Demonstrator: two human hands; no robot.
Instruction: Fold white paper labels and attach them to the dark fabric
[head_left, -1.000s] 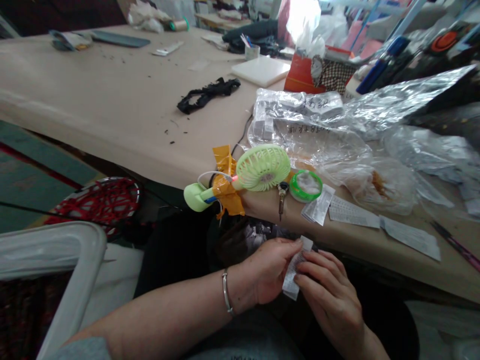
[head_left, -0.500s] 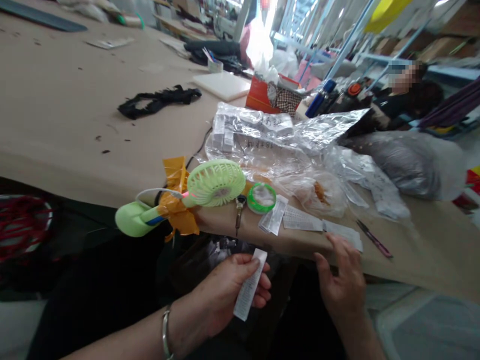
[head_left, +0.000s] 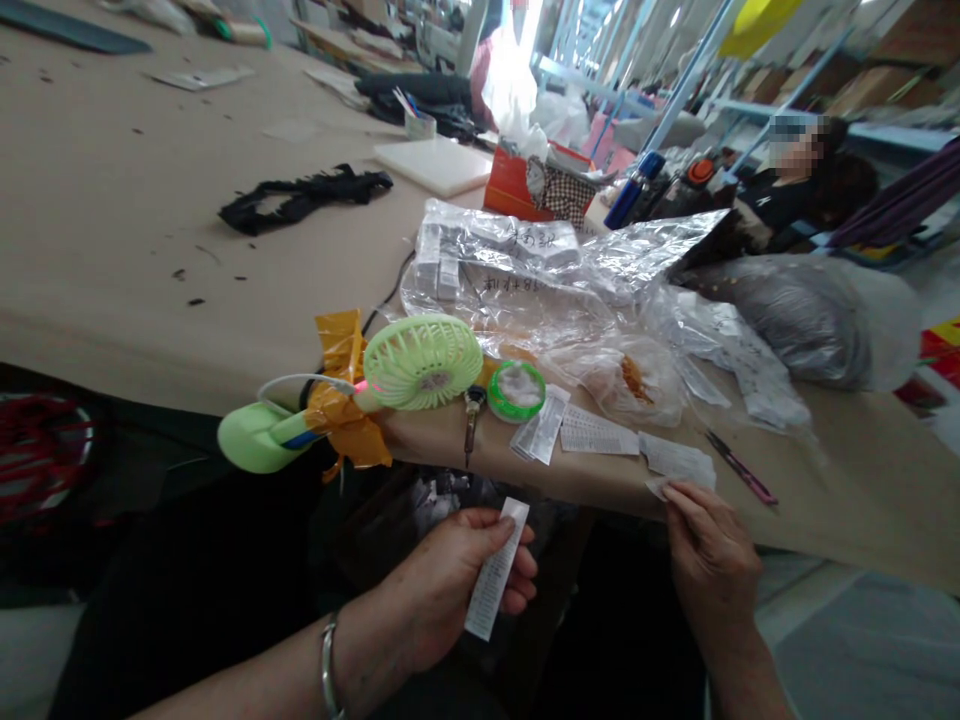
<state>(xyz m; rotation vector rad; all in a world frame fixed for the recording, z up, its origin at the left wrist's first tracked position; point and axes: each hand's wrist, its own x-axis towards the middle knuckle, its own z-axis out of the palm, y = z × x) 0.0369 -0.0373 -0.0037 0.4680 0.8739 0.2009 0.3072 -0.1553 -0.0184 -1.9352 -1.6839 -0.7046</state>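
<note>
On the near edge of the table (head_left: pixel 847 500) there are three lots of printed labels: a left lot (head_left: pixel 545 430), a middle lot (head_left: pixel 598 433) and a right lot (head_left: pixel 682 460). One green container (head_left: pixel 516 391) is just beside the left lot. The left hand (head_left: pixel 442 580) holds one printed strip (head_left: pixel 493 590), clamped between thumb and fingers, below the table edge. The right hand (head_left: pixel 716 555) has its fingertips together, pinching the near edge of the right lot.

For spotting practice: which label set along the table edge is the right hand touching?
The rightmost set, nearest the pink-handled tool: the right hand touches its corner; the left set and middle set lie untouched.
</note>
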